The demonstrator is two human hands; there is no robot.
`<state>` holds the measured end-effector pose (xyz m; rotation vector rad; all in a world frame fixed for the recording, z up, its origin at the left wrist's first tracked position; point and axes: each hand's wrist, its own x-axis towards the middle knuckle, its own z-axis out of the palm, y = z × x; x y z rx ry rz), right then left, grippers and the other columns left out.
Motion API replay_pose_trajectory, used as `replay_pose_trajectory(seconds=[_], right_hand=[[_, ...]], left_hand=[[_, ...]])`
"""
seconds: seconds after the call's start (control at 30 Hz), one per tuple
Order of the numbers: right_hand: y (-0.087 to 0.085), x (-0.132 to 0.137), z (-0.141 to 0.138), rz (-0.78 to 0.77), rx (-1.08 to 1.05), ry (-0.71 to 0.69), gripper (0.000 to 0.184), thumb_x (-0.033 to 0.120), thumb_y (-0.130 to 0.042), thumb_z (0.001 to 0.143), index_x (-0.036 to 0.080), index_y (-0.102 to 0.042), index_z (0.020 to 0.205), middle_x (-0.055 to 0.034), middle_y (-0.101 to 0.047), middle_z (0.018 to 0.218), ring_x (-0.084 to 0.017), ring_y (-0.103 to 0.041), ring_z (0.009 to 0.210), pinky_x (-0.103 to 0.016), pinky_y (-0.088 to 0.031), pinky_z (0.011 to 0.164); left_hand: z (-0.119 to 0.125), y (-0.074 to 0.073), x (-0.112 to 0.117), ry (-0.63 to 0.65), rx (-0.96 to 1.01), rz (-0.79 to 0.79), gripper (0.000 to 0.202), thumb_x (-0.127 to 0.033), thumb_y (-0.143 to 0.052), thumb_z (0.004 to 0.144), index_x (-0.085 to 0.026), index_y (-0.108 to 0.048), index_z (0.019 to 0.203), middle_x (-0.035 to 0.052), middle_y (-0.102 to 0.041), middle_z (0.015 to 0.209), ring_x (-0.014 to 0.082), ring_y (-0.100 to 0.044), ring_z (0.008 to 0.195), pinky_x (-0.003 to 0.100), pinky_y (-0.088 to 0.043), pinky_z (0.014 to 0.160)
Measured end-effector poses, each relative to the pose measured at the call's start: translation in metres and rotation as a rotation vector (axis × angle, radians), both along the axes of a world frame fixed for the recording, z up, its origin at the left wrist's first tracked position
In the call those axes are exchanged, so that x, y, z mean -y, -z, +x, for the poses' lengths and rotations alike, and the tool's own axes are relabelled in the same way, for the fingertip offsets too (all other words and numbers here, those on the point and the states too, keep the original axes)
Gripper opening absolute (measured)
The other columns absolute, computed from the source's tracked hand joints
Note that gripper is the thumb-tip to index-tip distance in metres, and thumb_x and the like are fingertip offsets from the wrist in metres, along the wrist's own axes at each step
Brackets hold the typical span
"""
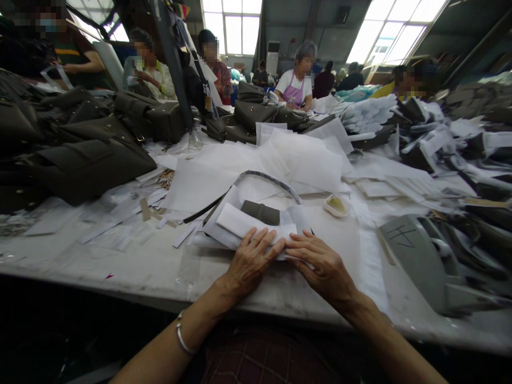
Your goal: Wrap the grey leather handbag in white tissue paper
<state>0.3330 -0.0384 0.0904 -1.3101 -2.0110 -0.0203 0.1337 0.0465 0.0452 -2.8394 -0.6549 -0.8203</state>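
Observation:
Directly before me on the table lies a dark olive handbag [261,212], mostly hidden under white wrapping sheet [244,221]. Its handle [276,180], covered in a pale wrap, arches away from me behind it. My left hand [254,261] rests with fingers stretched over the near edge of the white sheet. Beside it my right hand [318,261] lies on the sheet too, fingers extended, the two hands' fingertips nearly meeting. Both press on the folded sheet; the thumbs are partly hidden.
Loose white sheets [300,160] are piled behind the bag. A small dish [336,205] with yellowish content stands to its right. Dark bags [88,160] heap up at left; a grey tape dispenser [420,256] is at right. Co-workers, one in a purple apron [294,95], are across the table.

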Motion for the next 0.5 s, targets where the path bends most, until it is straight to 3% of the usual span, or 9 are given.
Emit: replay_pose_trajectory(seconds=[0.1, 0.27, 0.4, 0.5], right_hand=[[-0.004, 0.001, -0.010, 0.029, -0.046, 0.069, 0.015, 0.017, -0.060, 0.093, 0.022, -0.072, 0.101, -0.0039, -0.076, 0.106, -0.022, -0.068, 0.110, -0.045, -0.050, 0.105], [-0.015, -0.002, -0.021, -0.009, -0.112, 0.181, 0.017, 0.019, -0.057, 0.096, 0.021, -0.071, 0.106, -0.0027, -0.076, 0.105, -0.017, -0.071, 0.099, -0.035, -0.053, 0.101], [-0.004, 0.003, -0.029, 0.077, 0.055, 0.148, 0.018, 0.012, -0.059, 0.093, 0.018, -0.069, 0.108, -0.0048, -0.075, 0.107, -0.020, -0.069, 0.105, -0.040, -0.051, 0.103], [0.010, 0.010, -0.032, 0.134, 0.121, 0.117, 0.021, 0.007, -0.060, 0.091, 0.016, -0.069, 0.109, -0.0076, -0.074, 0.111, -0.022, -0.066, 0.113, -0.043, -0.048, 0.106]], left_hand=[[-0.004, -0.009, 0.001, 0.070, -0.001, -0.162, 0.044, -0.028, -0.049, 0.097, -0.019, -0.047, 0.140, 0.0114, -0.050, 0.147, 0.0259, -0.043, 0.139, 0.052, -0.025, 0.120], [-0.004, -0.020, 0.001, 0.119, 0.057, -0.276, 0.048, -0.043, -0.053, 0.097, -0.018, -0.048, 0.137, 0.0117, -0.058, 0.139, 0.0266, -0.049, 0.135, 0.054, -0.025, 0.119], [-0.003, -0.021, 0.001, 0.110, 0.160, -0.322, 0.049, -0.044, -0.050, 0.099, -0.015, -0.046, 0.137, 0.0141, -0.059, 0.137, 0.0243, -0.050, 0.135, 0.051, -0.027, 0.120], [-0.005, -0.020, 0.002, 0.141, 0.151, -0.329, 0.045, -0.032, -0.044, 0.101, -0.017, -0.040, 0.144, 0.0130, -0.051, 0.146, 0.0219, -0.044, 0.139, 0.050, -0.023, 0.121]])
